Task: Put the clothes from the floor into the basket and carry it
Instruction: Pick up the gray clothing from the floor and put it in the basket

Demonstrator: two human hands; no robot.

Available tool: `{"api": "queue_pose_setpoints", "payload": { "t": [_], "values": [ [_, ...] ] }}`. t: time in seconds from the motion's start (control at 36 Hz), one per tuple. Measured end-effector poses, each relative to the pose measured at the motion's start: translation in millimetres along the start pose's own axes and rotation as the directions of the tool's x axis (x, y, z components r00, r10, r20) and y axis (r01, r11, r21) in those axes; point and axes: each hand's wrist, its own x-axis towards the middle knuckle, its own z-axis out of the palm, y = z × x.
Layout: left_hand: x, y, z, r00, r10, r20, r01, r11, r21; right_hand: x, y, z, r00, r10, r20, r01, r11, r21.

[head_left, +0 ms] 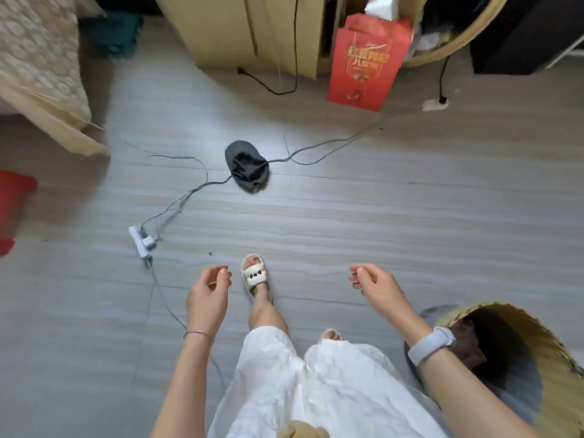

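Note:
A dark grey crumpled garment point(247, 165) lies on the grey floor ahead of me, on top of a thin cable. A woven straw basket point(537, 339) stands at the lower right, with dark and brown cloth inside it. My left hand point(210, 294) hangs low in front of me, fingers loosely curled and holding nothing. Beside the basket's rim, my right hand point(376, 284) is also empty, its fingers slightly apart. Both hands are well short of the garment.
Cables point(189, 191) run across the floor to a white power strip point(140, 241) at the left. A red paper bag point(366, 61) leans on a yellow cabinet point(252, 30) at the back. A bed edge point(47, 90) and a red object point(12, 203) lie left. My slippered foot point(254, 273) steps forward.

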Motion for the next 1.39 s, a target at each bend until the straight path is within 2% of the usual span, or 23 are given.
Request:
{"api": "queue_pose_setpoints", "payload": {
  "t": [0.14,0.28,0.36,0.44,0.64,0.78,0.97,1.08,1.19,1.28,1.39],
  "values": [
    [63,11,-44,1.0,-0.029,0.001,0.029,0.999,-0.04,47,-67,40,1.0,-0.01,0.002,0.01,0.996,-0.091],
    [140,39,-101,1.0,0.001,0.018,-0.002,0.999,0.043,95,-159,101,0.996,-0.056,0.069,0.069,0.978,-0.197],
    [183,59,-132,1.0,-0.013,-0.001,0.013,0.998,0.06,123,-224,139,0.979,-0.144,0.143,0.167,0.973,-0.158],
    [221,75,-151,0.997,-0.072,-0.018,0.073,0.994,0.077,145,-277,166,0.967,-0.182,0.179,0.204,0.972,-0.112],
    [312,116,-137,0.988,-0.151,-0.023,0.152,0.987,0.058,225,-324,193,0.974,-0.13,0.185,0.139,0.99,-0.032],
    [394,135,-96,0.984,-0.177,-0.021,0.178,0.983,0.044,316,-331,188,0.979,-0.031,0.204,0.047,0.996,-0.072],
    [543,112,-7,0.969,-0.242,0.04,0.238,0.967,0.091,487,-307,191,0.982,0.05,0.183,0.007,0.955,-0.296],
    [634,75,52,0.964,-0.264,0.041,0.257,0.958,0.127,599,-277,212,0.984,0.072,0.163,-0.018,0.951,-0.309],
    [708,22,113,0.959,-0.271,0.086,0.251,0.948,0.194,702,-215,246,0.975,0.172,0.139,-0.114,0.929,-0.352],
    [759,-31,152,0.945,-0.292,0.148,0.256,0.94,0.225,758,-166,281,0.953,0.262,0.155,-0.175,0.888,-0.424],
    [814,-94,193,0.928,-0.287,0.236,0.234,0.945,0.227,807,-122,333,0.94,0.272,0.207,-0.163,0.888,-0.43]
  ]
}}
